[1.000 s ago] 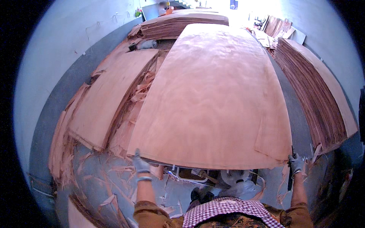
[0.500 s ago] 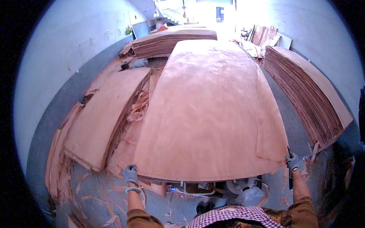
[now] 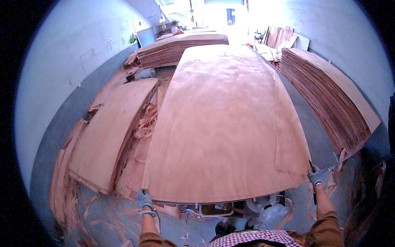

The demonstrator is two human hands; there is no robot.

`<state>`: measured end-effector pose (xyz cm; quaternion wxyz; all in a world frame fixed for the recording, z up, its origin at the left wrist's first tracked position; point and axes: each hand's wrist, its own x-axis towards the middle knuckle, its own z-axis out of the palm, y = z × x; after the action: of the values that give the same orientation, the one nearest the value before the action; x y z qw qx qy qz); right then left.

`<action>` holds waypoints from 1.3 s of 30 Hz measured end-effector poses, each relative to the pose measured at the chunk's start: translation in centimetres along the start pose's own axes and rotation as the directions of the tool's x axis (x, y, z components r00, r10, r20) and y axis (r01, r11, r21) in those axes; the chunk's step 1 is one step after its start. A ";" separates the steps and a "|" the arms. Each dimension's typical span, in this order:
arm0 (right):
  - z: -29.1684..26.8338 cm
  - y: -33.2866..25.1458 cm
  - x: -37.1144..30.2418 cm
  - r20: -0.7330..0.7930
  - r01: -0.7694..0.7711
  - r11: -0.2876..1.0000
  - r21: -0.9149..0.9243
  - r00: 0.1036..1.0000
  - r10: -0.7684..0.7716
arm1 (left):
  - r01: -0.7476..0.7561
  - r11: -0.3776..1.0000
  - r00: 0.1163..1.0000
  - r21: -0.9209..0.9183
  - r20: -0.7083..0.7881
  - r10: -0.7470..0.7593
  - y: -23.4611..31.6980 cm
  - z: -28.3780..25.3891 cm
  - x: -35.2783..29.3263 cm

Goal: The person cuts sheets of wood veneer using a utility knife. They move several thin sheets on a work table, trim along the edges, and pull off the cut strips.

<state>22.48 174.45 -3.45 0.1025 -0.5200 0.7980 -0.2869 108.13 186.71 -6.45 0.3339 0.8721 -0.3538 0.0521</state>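
Note:
A large thin sheet of wood veneer (image 3: 218, 123) lies spread over a long stack or bench in front of me. A narrower strip of veneer (image 3: 286, 136) shows along its right side. My left hand (image 3: 145, 198), in a grey glove, is closed on the sheet's near left corner. At the near right corner, my gloved right hand (image 3: 316, 176) is wrapped round a long, slim dark tool (image 3: 315, 198), perhaps a knife; its ends stick out above and below the fist. Whether those fingers also pinch the sheet's edge is hidden.
A lower veneer stack (image 3: 111, 123) stands left, with loose scraps (image 3: 147, 123) beside it. A tall stack (image 3: 329, 99) curves along the right; another stack (image 3: 185, 49) is behind. A metal frame and clear plastic (image 3: 269, 216) sit below the near edge. Another person (image 3: 176, 29) is far back.
The near edge of the veneer sheet has come slightly closer to me. My left hand has moved a little nearer with its corner; my right hand has stayed almost in place. The view has shifted slightly.

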 end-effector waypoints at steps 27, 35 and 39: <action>-2.1 -7.5 -3.0 0.232 -0.054 0.997 -0.059 0.970 0.067 | -0.087 0.964 0.961 0.251 0.278 0.015 -2.8 -1.8 1.8; 3.7 4.5 -2.7 -0.021 0.204 0.959 0.195 0.979 -0.204 | 0.056 0.979 0.984 0.195 0.153 -0.086 -2.2 -2.5 -1.1; -0.2 -1.9 -5.0 0.085 0.175 0.975 -0.138 0.983 -0.164 | -0.098 0.941 0.987 0.324 0.155 0.049 -3.4 -0.6 0.4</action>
<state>26.08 178.41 -2.88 0.0690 -0.6026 0.7650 -0.2168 110.74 188.71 -7.70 0.1542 0.9033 -0.3958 0.0596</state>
